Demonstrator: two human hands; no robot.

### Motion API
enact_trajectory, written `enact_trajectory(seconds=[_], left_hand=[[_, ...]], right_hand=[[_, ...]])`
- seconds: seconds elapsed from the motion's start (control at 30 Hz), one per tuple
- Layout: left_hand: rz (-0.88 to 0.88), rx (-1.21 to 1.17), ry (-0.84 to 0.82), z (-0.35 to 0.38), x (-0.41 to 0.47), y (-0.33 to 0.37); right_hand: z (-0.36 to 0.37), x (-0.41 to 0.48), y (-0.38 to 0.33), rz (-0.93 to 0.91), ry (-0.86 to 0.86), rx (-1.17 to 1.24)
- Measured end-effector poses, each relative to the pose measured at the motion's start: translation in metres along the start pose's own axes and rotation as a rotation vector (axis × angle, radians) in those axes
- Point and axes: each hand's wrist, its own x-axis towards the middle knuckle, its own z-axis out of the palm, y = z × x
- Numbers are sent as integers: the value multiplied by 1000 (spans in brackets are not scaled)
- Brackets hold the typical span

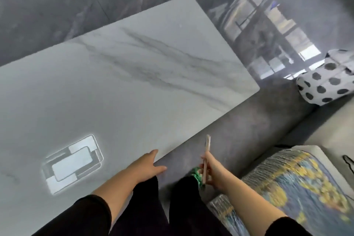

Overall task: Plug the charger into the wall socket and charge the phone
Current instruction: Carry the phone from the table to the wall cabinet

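My right hand (211,171) grips a thin phone (207,149) edge-on, its top pointing up, just off the near edge of the table. My left hand (148,166) hovers with fingers spread over that near edge of the white marble table (134,74) and holds nothing. No charger, cable or wall socket shows in view.
A ceiling light's reflection (71,161) glows on the tabletop at left. A polka-dot bag (327,80) rests on the grey sofa at right, with a blue-and-yellow patterned cushion (287,184) nearer me. Dark glossy floor surrounds the table. A green slipper (198,175) shows below the phone.
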Motion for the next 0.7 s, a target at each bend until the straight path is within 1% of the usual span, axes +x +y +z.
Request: enact_trajectory(seconds=[0.03, 0.1, 0.2, 0.33, 0.43, 0.53, 0.6, 0.7], left_hand=[[20, 38, 6, 4, -3, 17], [53, 65, 28, 15, -5, 55], [46, -19, 46, 39, -4, 109], [24, -24, 24, 77, 12, 176], [5, -25, 41, 101, 29, 218], [-16, -38, 32, 113, 46, 257], [1, -39, 48, 114, 61, 284], [26, -34, 70, 103, 82, 331]], right_hand=[[-22, -4, 10, 8, 37, 33], [-69, -11, 34, 7, 56, 112], [-138, -14, 74, 13, 70, 214], [-214, -11, 114, 75, 29, 441], [-256, -6, 127, 102, 22, 548], [-289, 1, 122, 100, 25, 536], [-311, 7, 110, 101, 48, 457], [-344, 18, 78, 49, 56, 374]])
